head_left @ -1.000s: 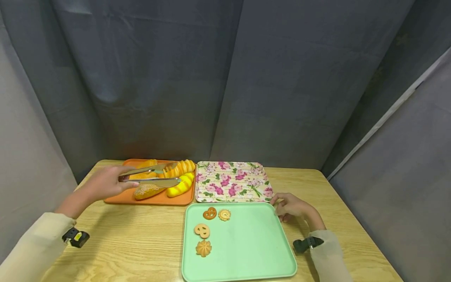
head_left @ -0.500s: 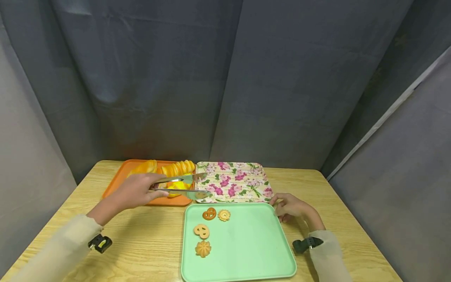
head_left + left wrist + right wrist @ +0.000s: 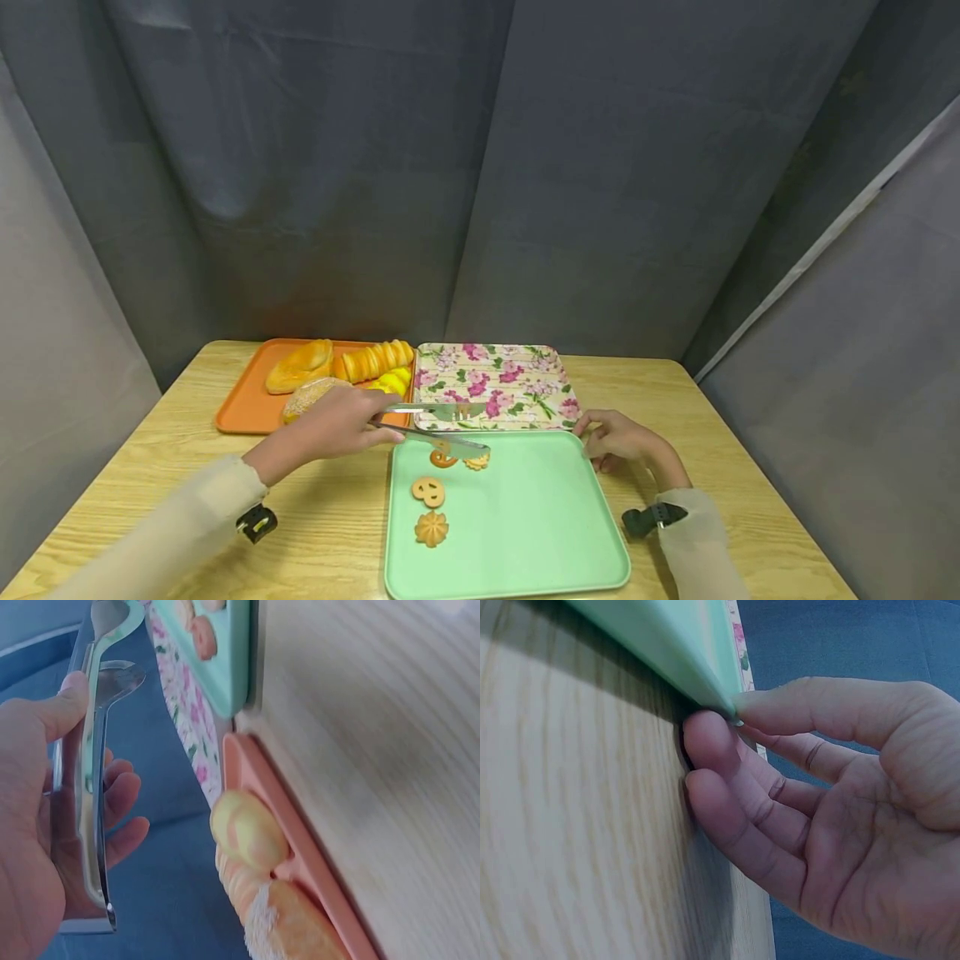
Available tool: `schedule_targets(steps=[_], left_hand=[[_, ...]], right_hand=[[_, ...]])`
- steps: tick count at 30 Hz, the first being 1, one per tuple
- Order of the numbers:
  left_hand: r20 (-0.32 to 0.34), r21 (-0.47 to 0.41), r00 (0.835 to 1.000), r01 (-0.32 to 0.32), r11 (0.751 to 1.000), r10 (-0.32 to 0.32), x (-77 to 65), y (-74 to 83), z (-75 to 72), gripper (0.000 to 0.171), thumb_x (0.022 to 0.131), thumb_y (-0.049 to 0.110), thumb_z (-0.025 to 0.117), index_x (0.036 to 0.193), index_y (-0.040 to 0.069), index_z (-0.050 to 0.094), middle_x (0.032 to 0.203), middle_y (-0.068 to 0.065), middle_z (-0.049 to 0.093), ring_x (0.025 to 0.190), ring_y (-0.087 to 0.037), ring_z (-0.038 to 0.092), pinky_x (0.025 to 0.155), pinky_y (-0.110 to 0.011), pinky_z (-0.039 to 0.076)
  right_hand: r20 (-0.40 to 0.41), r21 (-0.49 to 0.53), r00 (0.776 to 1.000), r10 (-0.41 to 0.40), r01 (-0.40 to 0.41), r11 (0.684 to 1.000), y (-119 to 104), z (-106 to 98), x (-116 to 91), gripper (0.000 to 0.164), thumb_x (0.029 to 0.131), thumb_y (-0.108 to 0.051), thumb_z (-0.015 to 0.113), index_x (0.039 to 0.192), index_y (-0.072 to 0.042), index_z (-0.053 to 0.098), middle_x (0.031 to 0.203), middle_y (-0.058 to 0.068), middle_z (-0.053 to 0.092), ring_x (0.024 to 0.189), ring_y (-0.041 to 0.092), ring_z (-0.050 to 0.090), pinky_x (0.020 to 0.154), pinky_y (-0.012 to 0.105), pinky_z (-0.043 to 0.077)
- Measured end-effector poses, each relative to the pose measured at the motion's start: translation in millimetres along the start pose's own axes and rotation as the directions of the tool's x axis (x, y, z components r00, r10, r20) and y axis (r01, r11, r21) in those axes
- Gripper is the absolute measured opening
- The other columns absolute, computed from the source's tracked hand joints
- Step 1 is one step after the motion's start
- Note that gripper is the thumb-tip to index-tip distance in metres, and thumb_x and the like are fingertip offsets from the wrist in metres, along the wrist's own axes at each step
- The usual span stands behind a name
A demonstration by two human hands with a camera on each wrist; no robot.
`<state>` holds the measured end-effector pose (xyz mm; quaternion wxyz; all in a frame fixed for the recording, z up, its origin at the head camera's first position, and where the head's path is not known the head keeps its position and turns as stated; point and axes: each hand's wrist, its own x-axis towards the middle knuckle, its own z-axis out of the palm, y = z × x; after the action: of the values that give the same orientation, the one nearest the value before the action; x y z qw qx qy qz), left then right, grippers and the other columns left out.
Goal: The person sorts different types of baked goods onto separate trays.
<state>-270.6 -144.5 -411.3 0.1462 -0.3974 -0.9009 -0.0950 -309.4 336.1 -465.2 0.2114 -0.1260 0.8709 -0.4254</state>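
Note:
In the head view my left hand (image 3: 337, 427) grips metal tongs (image 3: 91, 780), their arms spread apart with nothing seen between them. The tongs' tips hang over the near edge of the floral tray (image 3: 555, 385) and the far left of the mint green tray (image 3: 536, 521). One arm partly covers a brown pretzel cookie (image 3: 441, 460) and a round cookie (image 3: 477, 462). A pale pretzel-shaped cookie (image 3: 428, 492) and a flower-shaped cookie (image 3: 431, 529) lie nearer on the green tray. My right hand (image 3: 618, 440) pinches that tray's far right corner between thumb and fingers.
An orange tray (image 3: 242, 404) at the back left holds several breads, among them a ridged roll (image 3: 375, 360) and a sesame-topped bread (image 3: 309, 396). All trays stand on a wooden table (image 3: 315, 517). A grey curtain (image 3: 360, 208) closes the back.
My left hand has carried the tongs right and nearer, from above the orange tray to the edge between the floral and green trays. My right hand has stayed at the tray corner.

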Motion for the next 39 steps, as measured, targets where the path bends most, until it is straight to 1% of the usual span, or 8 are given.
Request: schedule_targets(steps=[3, 5, 9, 12, 19, 27, 31, 39], left_hand=[[0.023, 0.004, 1.000, -0.009, 1.000, 0.008, 4.0, 4.8, 6.4, 0.055, 0.091, 0.057, 0.069, 0.121, 0.010, 0.072, 0.095, 0.000, 0.077, 0.058, -0.001, 0.046, 0.053, -0.020, 0.040], [0.048, -0.002, 0.999, -0.001, 1.000, 0.001, 6.3, 7.6, 10.4, 0.059, 0.091, 0.054, 0.069, 0.129, 0.010, 0.070, 0.113, -0.004, 0.077, 0.063, -0.004, 0.054, 0.056, -0.022, 0.046], [0.109, -0.026, 0.994, 0.022, 0.999, -0.019, 9.5, 11.2, 18.5, 0.058, 0.093, 0.051, 0.069, 0.133, 0.009, 0.067, 0.122, -0.007, 0.074, 0.080, -0.011, 0.066, 0.066, -0.029, 0.054], [0.138, -0.045, 0.990, 0.030, 0.999, -0.024, 11.3, 12.4, 24.4, 0.060, 0.094, 0.050, 0.068, 0.135, 0.007, 0.065, 0.122, -0.008, 0.074, 0.091, -0.015, 0.070, 0.075, -0.035, 0.057], [0.185, -0.062, 0.982, 0.054, 0.997, -0.042, 15.3, 13.1, 35.6, 0.061, 0.095, 0.051, 0.066, 0.136, 0.005, 0.064, 0.120, -0.009, 0.074, 0.087, -0.016, 0.069, 0.073, -0.033, 0.056], [0.214, -0.130, 0.975, 0.092, 0.987, -0.062, 16.5, 11.9, 39.7, 0.053, 0.098, 0.047, 0.064, 0.135, 0.009, 0.066, 0.125, -0.008, 0.073, 0.105, -0.022, 0.071, 0.085, -0.040, 0.058], [0.219, -0.163, 0.974, 0.094, 0.982, -0.056, 15.1, 9.2, 40.2, 0.051, 0.099, 0.044, 0.063, 0.135, 0.009, 0.066, 0.125, -0.008, 0.073, 0.109, -0.023, 0.071, 0.089, -0.041, 0.057], [0.194, -0.183, 0.981, 0.070, 0.981, -0.034, 14.6, 6.5, 41.7, 0.047, 0.099, 0.040, 0.065, 0.130, 0.005, 0.069, 0.116, -0.009, 0.076, 0.103, -0.022, 0.072, 0.087, -0.041, 0.058]], right_hand=[[0.001, 0.007, 1.000, -0.002, 0.002, 1.000, 0, -1, 0, 0.032, 0.088, 0.000, 0.065, 0.119, 0.003, 0.058, 0.078, 0.017, 0.068, 0.063, 0.022, 0.063, 0.059, 0.034, 0.052], [0.001, 0.005, 1.000, -0.003, 0.003, 1.000, 0, -1, 0, 0.032, 0.088, 0.000, 0.065, 0.119, 0.002, 0.058, 0.078, 0.016, 0.068, 0.063, 0.022, 0.063, 0.059, 0.034, 0.052], [0.000, -0.008, 1.000, 0.000, 0.000, 1.000, -1, 0, 0, 0.030, 0.088, -0.001, 0.065, 0.118, 0.001, 0.059, 0.078, 0.016, 0.069, 0.064, 0.022, 0.064, 0.059, 0.034, 0.053], [0.002, -0.006, 1.000, 0.002, -0.002, 1.000, -1, 1, -1, 0.030, 0.089, -0.001, 0.065, 0.118, 0.001, 0.059, 0.078, 0.019, 0.068, 0.064, 0.022, 0.063, 0.059, 0.034, 0.053], [0.004, 0.003, 1.000, -0.007, 0.007, 1.000, -1, 1, -1, 0.029, 0.089, 0.000, 0.065, 0.118, 0.002, 0.059, 0.079, 0.023, 0.068, 0.063, 0.022, 0.063, 0.059, 0.034, 0.053], [0.005, -0.007, 1.000, -0.004, 0.004, 1.000, 0, 0, 0, 0.030, 0.089, 0.000, 0.064, 0.118, 0.001, 0.059, 0.077, 0.018, 0.068, 0.062, 0.021, 0.063, 0.059, 0.033, 0.053], [0.002, -0.013, 1.000, -0.001, 0.001, 1.000, 0, 0, 1, 0.031, 0.088, 0.000, 0.065, 0.118, 0.001, 0.060, 0.077, 0.016, 0.068, 0.062, 0.021, 0.062, 0.058, 0.033, 0.053], [0.000, -0.019, 1.000, -0.003, 0.003, 1.000, 1, 0, 1, 0.031, 0.088, 0.000, 0.064, 0.118, 0.001, 0.060, 0.076, 0.015, 0.067, 0.062, 0.021, 0.062, 0.058, 0.033, 0.053]])
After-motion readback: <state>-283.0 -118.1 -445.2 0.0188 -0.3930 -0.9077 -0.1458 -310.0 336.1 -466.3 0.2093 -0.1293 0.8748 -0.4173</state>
